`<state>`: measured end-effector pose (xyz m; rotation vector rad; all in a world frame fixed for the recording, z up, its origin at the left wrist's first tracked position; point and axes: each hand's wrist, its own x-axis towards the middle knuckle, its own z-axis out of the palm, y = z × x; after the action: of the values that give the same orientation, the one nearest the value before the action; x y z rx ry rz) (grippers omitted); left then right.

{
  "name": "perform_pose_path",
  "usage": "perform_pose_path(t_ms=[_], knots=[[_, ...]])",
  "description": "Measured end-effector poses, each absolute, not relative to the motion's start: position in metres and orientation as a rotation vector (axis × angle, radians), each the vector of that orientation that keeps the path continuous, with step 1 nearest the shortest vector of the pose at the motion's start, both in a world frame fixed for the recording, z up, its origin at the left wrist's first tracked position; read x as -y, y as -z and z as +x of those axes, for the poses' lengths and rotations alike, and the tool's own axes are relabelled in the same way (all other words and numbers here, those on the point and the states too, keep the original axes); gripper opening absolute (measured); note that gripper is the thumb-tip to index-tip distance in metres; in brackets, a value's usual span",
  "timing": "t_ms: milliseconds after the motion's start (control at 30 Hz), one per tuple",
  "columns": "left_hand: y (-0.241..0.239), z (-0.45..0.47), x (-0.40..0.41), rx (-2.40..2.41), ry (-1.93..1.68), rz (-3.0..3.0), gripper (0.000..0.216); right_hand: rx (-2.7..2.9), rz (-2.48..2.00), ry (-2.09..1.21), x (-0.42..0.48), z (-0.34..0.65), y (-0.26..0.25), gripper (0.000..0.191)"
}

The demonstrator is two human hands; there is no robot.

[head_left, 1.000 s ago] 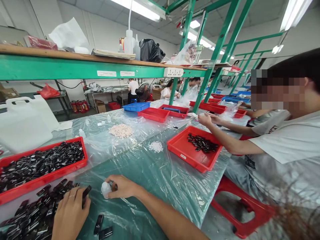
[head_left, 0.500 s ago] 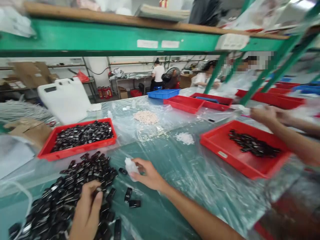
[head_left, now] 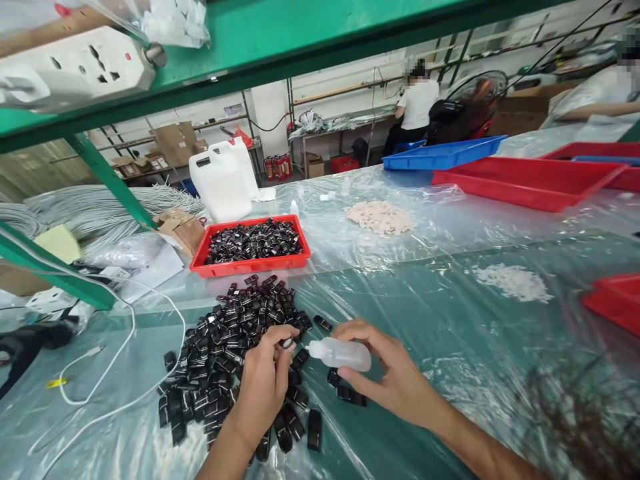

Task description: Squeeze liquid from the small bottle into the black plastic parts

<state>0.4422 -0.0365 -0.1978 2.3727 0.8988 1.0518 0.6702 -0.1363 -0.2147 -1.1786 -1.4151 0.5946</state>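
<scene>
The left hand (head_left: 263,390) pinches one small black part (head_left: 287,343) over the pile (head_left: 235,353). The right hand (head_left: 395,377) grips a little bottle (head_left: 343,354), tip at that part. A red tray (head_left: 250,267) is already full; many loose parts are left.

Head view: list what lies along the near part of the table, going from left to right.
White cable → loose pile of black parts → left hand, its grip on one black part → small white squeeze bottle → right hand, holding that bottle → red tray corner.
</scene>
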Motion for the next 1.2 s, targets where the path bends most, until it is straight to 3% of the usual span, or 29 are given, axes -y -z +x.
perform_pose_path(t_ms=[467, 767, 1200], knots=[[0.18, 0.449, 0.053, -0.778, -1.041, 2.655, 0.025, 1.531, -1.133, -0.414, 0.14, 0.675, 0.214, 0.033], [0.191, 0.45, 0.042, -0.674, -1.04, 2.665, 0.017, 1.502, -1.226, -0.306, 0.145, 0.674, 0.212, 0.034], [0.185, 0.454, 0.05, -0.771, -1.01, 2.713, 0.026, 1.355, -1.071, -0.446, 0.153, 0.663, 0.191, 0.042]])
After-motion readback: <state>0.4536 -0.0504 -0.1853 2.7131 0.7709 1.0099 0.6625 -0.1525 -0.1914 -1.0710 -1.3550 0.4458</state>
